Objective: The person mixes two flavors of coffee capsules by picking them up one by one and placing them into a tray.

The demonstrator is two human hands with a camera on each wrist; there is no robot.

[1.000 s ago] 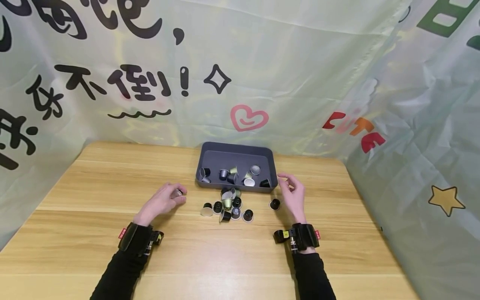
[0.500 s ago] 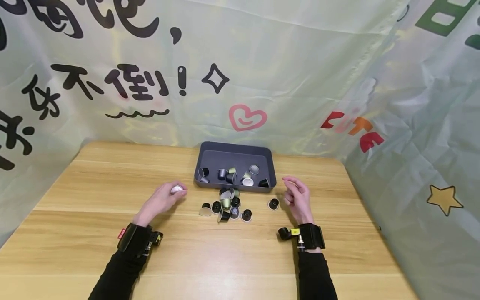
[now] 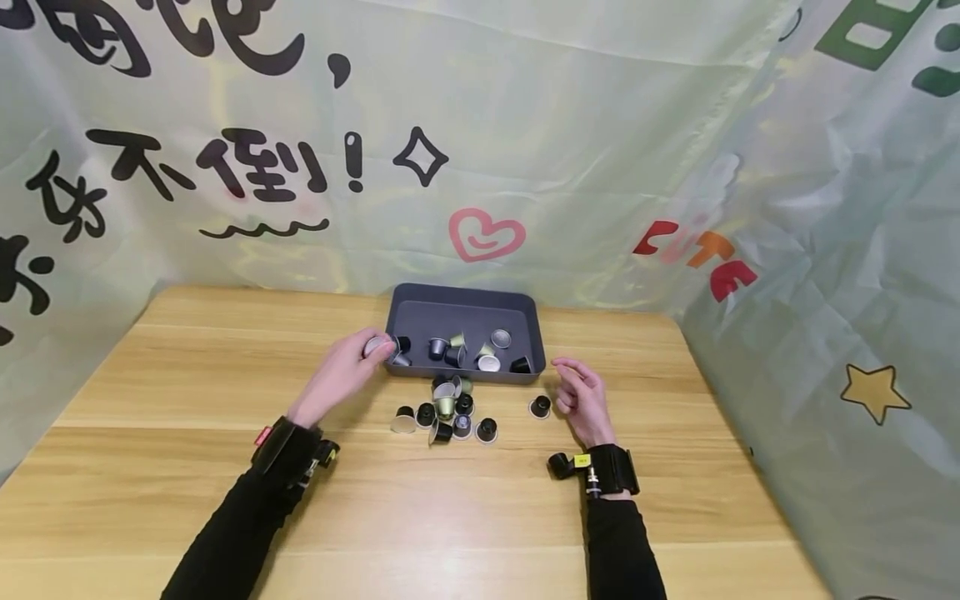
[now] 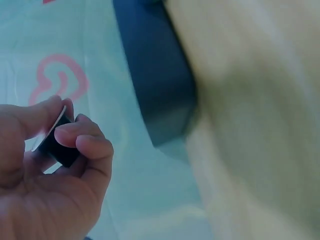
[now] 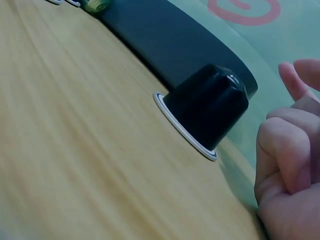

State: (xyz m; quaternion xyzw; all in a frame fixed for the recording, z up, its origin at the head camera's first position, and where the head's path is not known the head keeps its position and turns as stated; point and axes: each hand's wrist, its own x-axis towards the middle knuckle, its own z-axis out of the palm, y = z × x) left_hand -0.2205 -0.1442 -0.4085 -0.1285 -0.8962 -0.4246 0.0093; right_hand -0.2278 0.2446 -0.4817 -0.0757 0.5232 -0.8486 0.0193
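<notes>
My left hand [image 3: 337,377] pinches a black coffee capsule [image 4: 61,145] with a pale foil lid, over the near-left corner of the dark grey tray [image 3: 465,313]. In the left wrist view, thumb and fingers close around its rim and body. My right hand [image 3: 587,407] hovers beside a black capsule [image 5: 207,107] that stands lid-down on the table. Its lower fingers are loosely curled, the index finger and thumb reach forward, and nothing shows between them. Several capsules lie inside the tray, among them a silver one [image 3: 501,338] and a white-lidded one [image 3: 488,363].
A loose cluster of capsules, with a green one [image 3: 445,406] and several black ones, sits on the wooden table [image 3: 450,517] in front of the tray. A printed cloth [image 3: 570,150] hangs behind the table and along its right side.
My left hand has moved right and forward, carrying the capsule from beside the tray to its left corner. The right hand shifted slightly right, then back. The view has turned slightly right.
</notes>
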